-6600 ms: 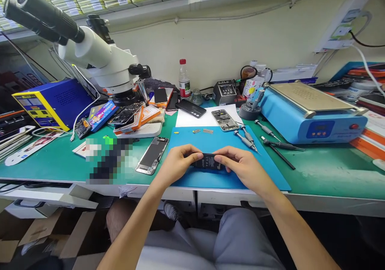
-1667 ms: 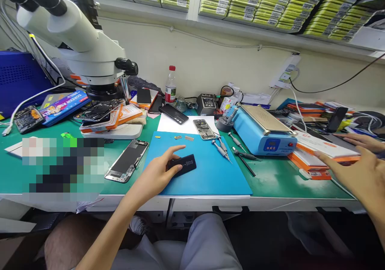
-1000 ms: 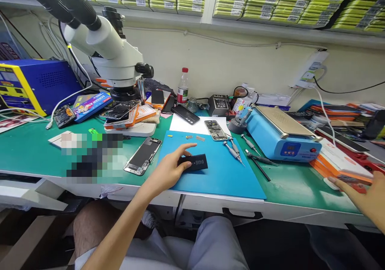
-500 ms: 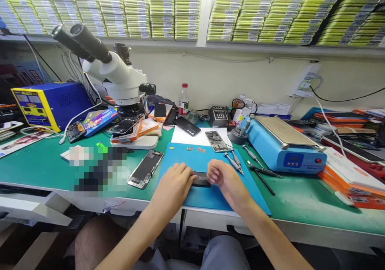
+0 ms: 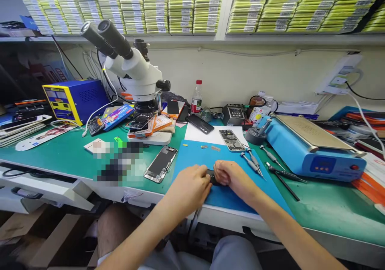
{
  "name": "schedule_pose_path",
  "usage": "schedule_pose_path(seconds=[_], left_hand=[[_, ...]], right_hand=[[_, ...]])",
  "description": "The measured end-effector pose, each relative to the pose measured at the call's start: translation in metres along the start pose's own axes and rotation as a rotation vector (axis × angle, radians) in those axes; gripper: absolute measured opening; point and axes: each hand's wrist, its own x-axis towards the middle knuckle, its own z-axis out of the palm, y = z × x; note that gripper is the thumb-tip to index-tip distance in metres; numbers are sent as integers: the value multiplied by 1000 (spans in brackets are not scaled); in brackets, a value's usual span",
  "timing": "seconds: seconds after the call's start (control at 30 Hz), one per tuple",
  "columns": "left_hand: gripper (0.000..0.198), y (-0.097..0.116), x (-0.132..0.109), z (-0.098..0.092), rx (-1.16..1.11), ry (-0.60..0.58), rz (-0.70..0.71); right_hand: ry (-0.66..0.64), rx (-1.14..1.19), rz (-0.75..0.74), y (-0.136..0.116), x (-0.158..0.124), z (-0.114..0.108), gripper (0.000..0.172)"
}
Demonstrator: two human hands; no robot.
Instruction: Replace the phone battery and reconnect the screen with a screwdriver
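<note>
Black and flat, the rectangular battery-like block (image 5: pixel 213 177) was between the hands over the light-blue rectangular mat (image 5: pixel 195 155), mostly covered by fingers. One second earlier, the bare right hand (image 5: pixel 229 174) was away, near the flat white-and-orange boxes (image 5: pixel 373 167); now it was curled at the block's right end. The bare left hand (image 5: pixel 192 185) pinched the left end. Whether the right hand was also clamped, I could not tell. Probably, this return meant two-handed close work.

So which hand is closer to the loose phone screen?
Left. The left hand is just right of the phone screen, over the blue mat; the right hand is farther right.
</note>
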Motion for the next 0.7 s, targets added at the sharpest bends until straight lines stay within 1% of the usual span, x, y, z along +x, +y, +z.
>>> schedule_pose_path(seconds=[0.1, 0.13, 0.23, 0.27, 0.33, 0.4, 0.5, 0.6, 0.7], left_hand=[[11, -11, 2, -5, -17, 5, 24], [12, -14, 2, -5, -18, 14, 32], [12, -18, 2, -1, -3, 38, 48], [10, -19, 2, 1, 8, 42, 55], [7, -18, 2, 4, 35, 44, 77], [8, -18, 1, 7, 67, 44, 104], [10, -16, 3, 11, 117, 50, 141], [15, -15, 7, 17, 165, 74, 149], [17, -16, 13, 19, 197, 100, 132]], right_hand=[[-6, -163, -48, -6, -8, -5, 41], [11, -234, -73, -7, -12, -7, 37], [85, -415, -147, -4, -24, -16, 16], [97, -483, -177, -1, -27, -20, 14], [83, -667, -268, 8, -31, -28, 18], [80, -891, -409, 17, -34, -33, 24], [154, -1139, -614, 26, -35, -33, 26], [203, -1281, -744, 26, -34, -28, 26], [220, -1305, -772, 22, -31, -25, 26]])
